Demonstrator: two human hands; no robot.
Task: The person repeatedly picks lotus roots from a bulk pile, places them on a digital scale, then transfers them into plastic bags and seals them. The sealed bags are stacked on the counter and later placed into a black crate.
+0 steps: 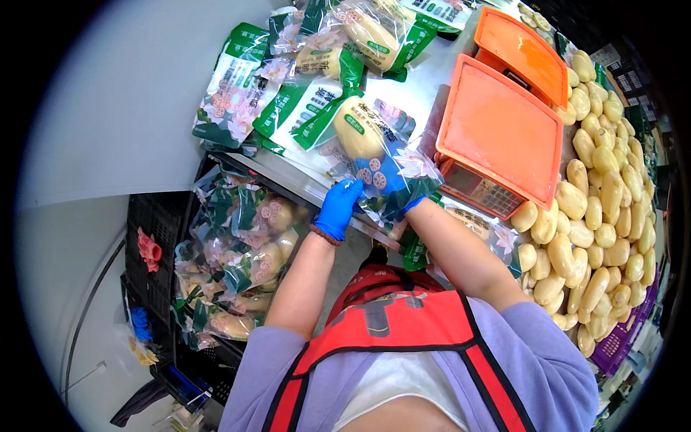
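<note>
A clear plastic bag printed with green, white and lotus flowers, with a peeled lotus root section point(359, 127) inside, lies in front of me over the table's front edge. My left hand point(340, 208), in a blue glove, pinches the near left edge of the bag's mouth. My right hand point(386, 170), gloved in blue too, is inside the bag, seen through the film just below the root; whether its fingers touch the root I cannot tell. Flat printed bags point(235, 92) and filled bags point(372, 35) lie beyond and to the left.
Two orange weighing scales point(502, 129) stand right of the bag. Farther right is a large heap of peeled lotus roots point(610, 200), with a purple crate point(629, 345) at its lower edge. Below the table at left, a black crate point(189, 216) holds filled bags point(243, 254).
</note>
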